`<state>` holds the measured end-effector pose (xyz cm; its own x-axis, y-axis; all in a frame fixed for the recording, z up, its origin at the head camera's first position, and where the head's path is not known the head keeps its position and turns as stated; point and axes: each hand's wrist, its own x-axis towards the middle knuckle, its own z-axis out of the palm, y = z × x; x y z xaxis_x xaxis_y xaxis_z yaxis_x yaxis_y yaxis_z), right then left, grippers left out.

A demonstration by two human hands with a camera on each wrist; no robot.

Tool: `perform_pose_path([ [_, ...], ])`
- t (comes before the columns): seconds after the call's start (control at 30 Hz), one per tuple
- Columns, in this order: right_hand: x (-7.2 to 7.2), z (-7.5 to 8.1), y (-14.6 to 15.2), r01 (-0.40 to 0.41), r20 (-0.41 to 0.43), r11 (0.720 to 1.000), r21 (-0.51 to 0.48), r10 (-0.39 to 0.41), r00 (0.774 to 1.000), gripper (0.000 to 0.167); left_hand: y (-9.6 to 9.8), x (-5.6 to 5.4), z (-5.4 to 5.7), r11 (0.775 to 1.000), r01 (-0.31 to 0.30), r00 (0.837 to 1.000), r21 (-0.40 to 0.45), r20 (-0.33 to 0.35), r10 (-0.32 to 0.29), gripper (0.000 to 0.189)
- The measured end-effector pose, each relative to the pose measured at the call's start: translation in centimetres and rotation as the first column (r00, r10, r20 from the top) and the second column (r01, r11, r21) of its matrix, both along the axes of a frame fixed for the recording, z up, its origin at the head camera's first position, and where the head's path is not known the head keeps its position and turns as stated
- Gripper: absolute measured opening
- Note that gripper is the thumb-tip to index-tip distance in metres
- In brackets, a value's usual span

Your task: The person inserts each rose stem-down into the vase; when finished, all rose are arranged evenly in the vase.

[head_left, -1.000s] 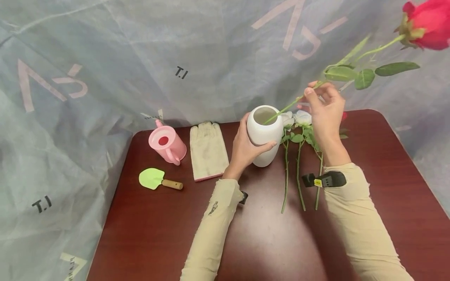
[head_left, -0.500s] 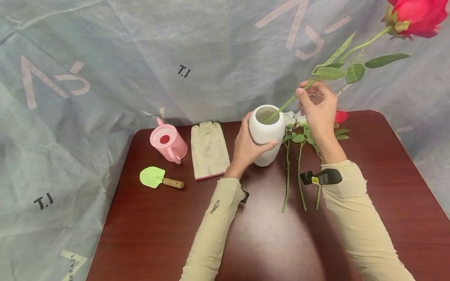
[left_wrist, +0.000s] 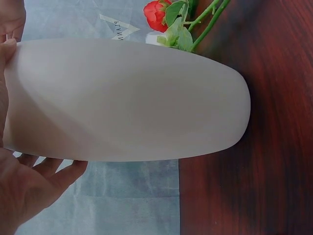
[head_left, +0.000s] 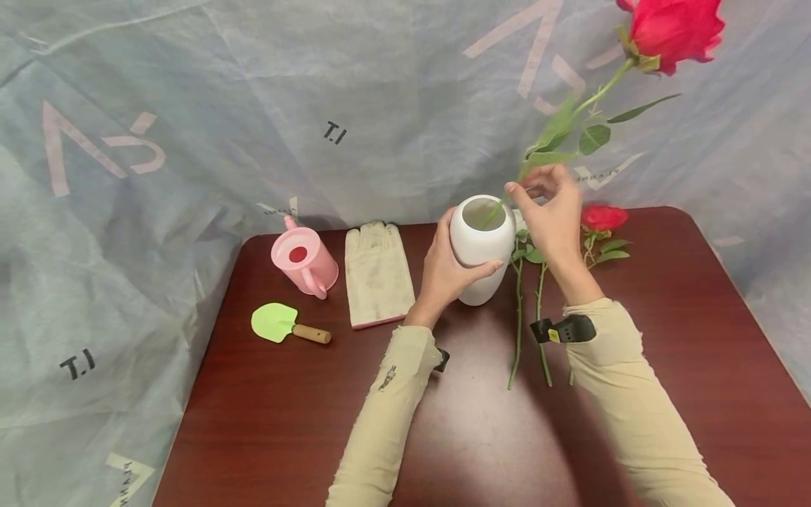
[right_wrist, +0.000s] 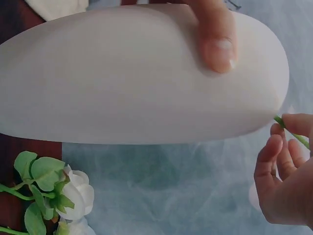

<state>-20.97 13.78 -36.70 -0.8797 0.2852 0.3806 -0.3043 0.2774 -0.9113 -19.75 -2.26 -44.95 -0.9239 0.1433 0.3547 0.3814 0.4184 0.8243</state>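
Observation:
A white vase (head_left: 484, 243) stands at the back middle of the table, and my left hand (head_left: 446, 267) grips its left side, thumb across the front. In the left wrist view the vase (left_wrist: 132, 100) fills the middle. Just right of the vase's mouth, my right hand (head_left: 551, 215) pinches the green stem of a red rose (head_left: 678, 32). The stem's lower end is inside the mouth; the bloom leans up to the right. Up close in the right wrist view, the stem (right_wrist: 301, 139) passes between thumb and fingers at the vase's rim.
Right of the vase lie white roses (right_wrist: 78, 196) and another red rose (head_left: 604, 217), their stems pointing toward me. To the left are a pale work glove (head_left: 378, 274), a pink watering can (head_left: 305, 260) and a green trowel (head_left: 275, 322). A grey sheet (head_left: 253, 105) hangs behind.
My right hand has moved left and down toward the vase's mouth, bringing the rose more upright with its stem lower inside. The left hand keeps its grip on the vase.

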Motion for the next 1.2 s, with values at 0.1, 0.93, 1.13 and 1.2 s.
perform_pose_path([
  [0.1, 0.0, -0.3, -0.4, 0.017, -0.019, 0.999, 0.046, -0.016, 1.000, 0.020, 0.0, 0.0, 0.0, 1.000, 0.005, 1.000, 0.002, 0.004, -0.005, 0.099],
  [0.93, 1.9, 1.3, -1.0, -0.339, 0.160, 0.775, 0.533, 0.301, 0.940, 0.047, 0.3, -0.1, 0.0, 0.999, -0.005, 0.999, -0.053, 0.034, 0.006, 0.102],
  [1.13, 4.3, 1.9, 2.6, -0.422, 0.372, 0.856, 0.298, 0.303, 0.877, 0.073, 0.2, -0.3, -0.1, 0.999, 0.021, 0.999, -0.026, 0.030, -0.021, 0.091],
  [1.2, 4.8, 1.1, 4.2, -0.376, 0.355, 0.897, 0.233, 0.281, 0.892, 0.064, 0.1, -0.2, -0.1, 0.999, 0.033, 0.999, -0.009, 0.031, -0.032, 0.087],
])
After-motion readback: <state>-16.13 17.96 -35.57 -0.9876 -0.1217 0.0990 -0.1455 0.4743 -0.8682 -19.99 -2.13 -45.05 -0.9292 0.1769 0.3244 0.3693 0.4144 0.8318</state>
